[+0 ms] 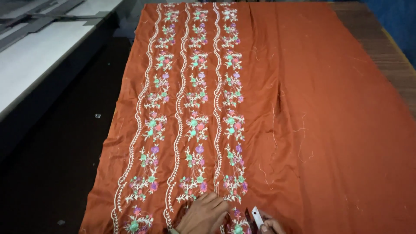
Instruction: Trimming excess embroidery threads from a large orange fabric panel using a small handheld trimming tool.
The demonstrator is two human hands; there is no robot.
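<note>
Left hand point(203, 213) presses flat, fingers spread, on rust-orange embroidered fabric point(303, 108); right hand point(271, 226) pinches small metal thread snips point(255, 216) at bottom edge. Plain cloth lies open right, wooden tabletop point(390, 52) beyond.

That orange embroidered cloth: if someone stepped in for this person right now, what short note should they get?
Left hand: flat on the orange cloth, pressing it down over the embroidered bands at the near edge.
Right hand: grip closed on a small metal cutter, held just above the cloth beside the third floral band.
Cloth: spread flat over the wooden table, with loose threads lying on the plain part.
Done: cannot tell how much has been trimmed.
Left: loose threads show across the cloth.
</note>
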